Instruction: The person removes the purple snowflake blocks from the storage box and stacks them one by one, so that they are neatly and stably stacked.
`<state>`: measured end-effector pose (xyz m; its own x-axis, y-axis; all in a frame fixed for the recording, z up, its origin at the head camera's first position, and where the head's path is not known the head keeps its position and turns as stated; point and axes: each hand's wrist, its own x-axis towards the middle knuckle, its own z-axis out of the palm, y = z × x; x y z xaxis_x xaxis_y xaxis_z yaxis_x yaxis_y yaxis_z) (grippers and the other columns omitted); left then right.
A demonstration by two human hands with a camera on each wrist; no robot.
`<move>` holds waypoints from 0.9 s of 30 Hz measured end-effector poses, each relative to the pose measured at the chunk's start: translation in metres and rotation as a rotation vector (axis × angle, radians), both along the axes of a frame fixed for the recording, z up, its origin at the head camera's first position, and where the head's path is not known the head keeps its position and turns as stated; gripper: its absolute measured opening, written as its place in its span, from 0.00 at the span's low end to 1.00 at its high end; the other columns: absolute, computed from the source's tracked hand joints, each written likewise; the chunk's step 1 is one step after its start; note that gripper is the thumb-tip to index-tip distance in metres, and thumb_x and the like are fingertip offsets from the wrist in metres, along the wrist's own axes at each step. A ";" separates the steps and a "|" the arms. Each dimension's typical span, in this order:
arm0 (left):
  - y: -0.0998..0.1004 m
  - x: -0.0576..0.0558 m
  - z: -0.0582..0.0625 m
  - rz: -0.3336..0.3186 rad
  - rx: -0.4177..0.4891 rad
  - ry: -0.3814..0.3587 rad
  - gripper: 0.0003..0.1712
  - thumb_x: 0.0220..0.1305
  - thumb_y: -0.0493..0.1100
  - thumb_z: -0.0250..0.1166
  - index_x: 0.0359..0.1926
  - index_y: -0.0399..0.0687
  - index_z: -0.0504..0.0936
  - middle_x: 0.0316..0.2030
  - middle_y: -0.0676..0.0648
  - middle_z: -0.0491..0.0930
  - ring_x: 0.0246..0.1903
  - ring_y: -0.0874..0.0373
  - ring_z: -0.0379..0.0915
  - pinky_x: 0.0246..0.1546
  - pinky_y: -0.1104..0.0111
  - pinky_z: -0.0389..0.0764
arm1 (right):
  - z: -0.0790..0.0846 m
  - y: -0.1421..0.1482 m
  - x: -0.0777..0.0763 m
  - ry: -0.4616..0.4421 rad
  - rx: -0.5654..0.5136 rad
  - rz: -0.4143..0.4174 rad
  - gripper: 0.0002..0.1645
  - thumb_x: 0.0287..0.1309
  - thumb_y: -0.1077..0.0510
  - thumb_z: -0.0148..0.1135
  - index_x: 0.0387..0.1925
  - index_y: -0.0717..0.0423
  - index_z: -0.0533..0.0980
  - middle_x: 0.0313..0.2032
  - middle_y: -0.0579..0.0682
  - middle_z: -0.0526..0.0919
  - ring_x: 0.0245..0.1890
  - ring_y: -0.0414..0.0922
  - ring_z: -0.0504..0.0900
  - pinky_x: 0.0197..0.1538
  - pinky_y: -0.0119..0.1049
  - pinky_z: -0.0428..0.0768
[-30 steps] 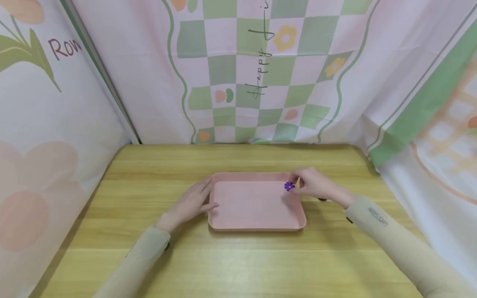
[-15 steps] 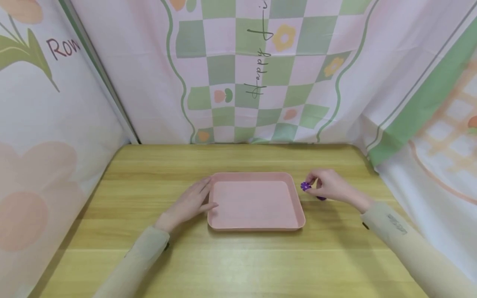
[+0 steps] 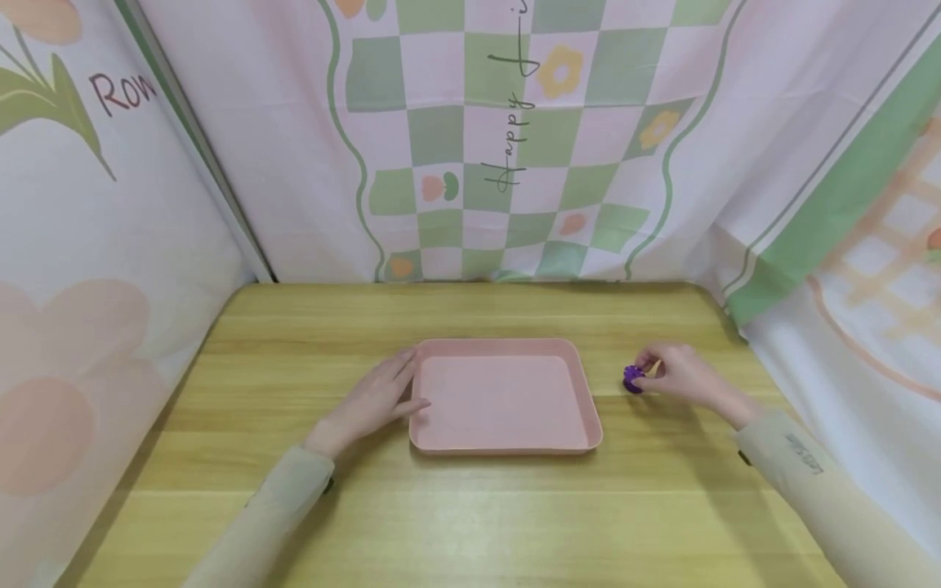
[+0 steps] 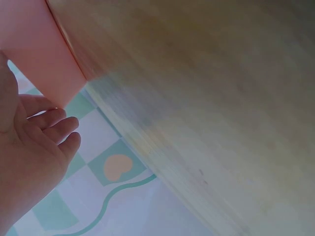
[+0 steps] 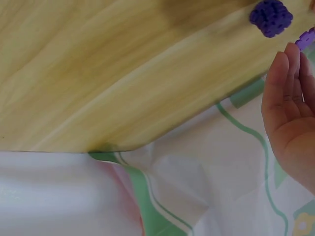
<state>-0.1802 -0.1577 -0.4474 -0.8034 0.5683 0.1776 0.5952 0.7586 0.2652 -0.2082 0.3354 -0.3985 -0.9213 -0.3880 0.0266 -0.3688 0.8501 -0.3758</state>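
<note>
My right hand [image 3: 682, 374] pinches a small purple notched disc [image 5: 306, 39], like a snowflake building piece, between thumb and fingertips. A darker purple cluster [image 5: 270, 18], which looks made of several such notched pieces, lies on the table by that hand in the right wrist view. From the head, disc and cluster [image 3: 632, 380] overlap, and whether they touch I cannot tell. At the left end of a shallow pink tray [image 3: 507, 441], my left hand [image 3: 371, 402] rests on the rim, fingers along the outside and thumb reaching over it. No pieces lie in the tray.
The wooden table [image 3: 470, 523] carries the tray near its middle. A checkered cloth [image 3: 507, 163] hangs behind the far edge, and printed cloths [image 3: 66, 245] stand close along both sides.
My right hand has moved from above the tray's far right corner to the right with the disc, down to the cluster on the table. The left hand and the tray have stayed put.
</note>
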 end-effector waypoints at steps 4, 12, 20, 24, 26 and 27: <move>0.000 0.000 0.001 0.001 -0.001 -0.001 0.47 0.68 0.60 0.60 0.72 0.28 0.59 0.73 0.30 0.58 0.73 0.37 0.57 0.75 0.47 0.63 | -0.004 0.005 -0.001 -0.025 0.020 -0.029 0.16 0.48 0.56 0.76 0.36 0.61 0.81 0.32 0.53 0.86 0.27 0.37 0.80 0.30 0.27 0.79; -0.001 0.000 0.002 0.004 0.001 -0.018 0.47 0.68 0.60 0.60 0.72 0.29 0.58 0.73 0.30 0.57 0.74 0.37 0.56 0.75 0.47 0.62 | -0.007 0.009 -0.002 -0.034 0.022 -0.038 0.15 0.50 0.57 0.75 0.36 0.62 0.81 0.32 0.54 0.87 0.27 0.39 0.82 0.31 0.30 0.81; -0.001 -0.001 0.001 -0.006 -0.009 0.004 0.48 0.68 0.61 0.60 0.72 0.29 0.58 0.73 0.30 0.58 0.73 0.37 0.57 0.74 0.47 0.63 | -0.008 0.008 -0.003 -0.057 0.028 -0.034 0.15 0.51 0.57 0.74 0.37 0.63 0.81 0.33 0.55 0.87 0.29 0.42 0.84 0.32 0.35 0.84; -0.001 -0.001 0.000 -0.008 -0.012 0.010 0.48 0.68 0.61 0.60 0.72 0.29 0.58 0.73 0.30 0.58 0.73 0.37 0.57 0.75 0.47 0.63 | -0.008 0.007 -0.002 -0.067 0.031 -0.036 0.15 0.52 0.56 0.73 0.38 0.63 0.81 0.33 0.55 0.87 0.29 0.41 0.83 0.32 0.32 0.82; -0.001 -0.001 0.000 -0.006 -0.008 0.005 0.48 0.68 0.61 0.61 0.73 0.29 0.58 0.73 0.30 0.58 0.73 0.37 0.57 0.75 0.47 0.62 | -0.008 0.006 -0.002 -0.070 0.031 -0.037 0.15 0.53 0.56 0.73 0.38 0.63 0.81 0.33 0.54 0.86 0.29 0.41 0.82 0.31 0.31 0.81; -0.001 -0.001 0.000 -0.007 -0.005 0.003 0.48 0.68 0.61 0.61 0.73 0.29 0.58 0.73 0.30 0.58 0.73 0.37 0.57 0.75 0.47 0.62 | -0.008 0.006 -0.002 -0.072 0.032 -0.036 0.15 0.53 0.56 0.73 0.37 0.63 0.81 0.33 0.54 0.87 0.29 0.40 0.82 0.31 0.30 0.80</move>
<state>-0.1812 -0.1583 -0.4470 -0.7991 0.5745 0.1774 0.6010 0.7559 0.2597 -0.2098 0.3415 -0.4062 -0.9337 -0.3542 -0.0516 -0.3110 0.8742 -0.3729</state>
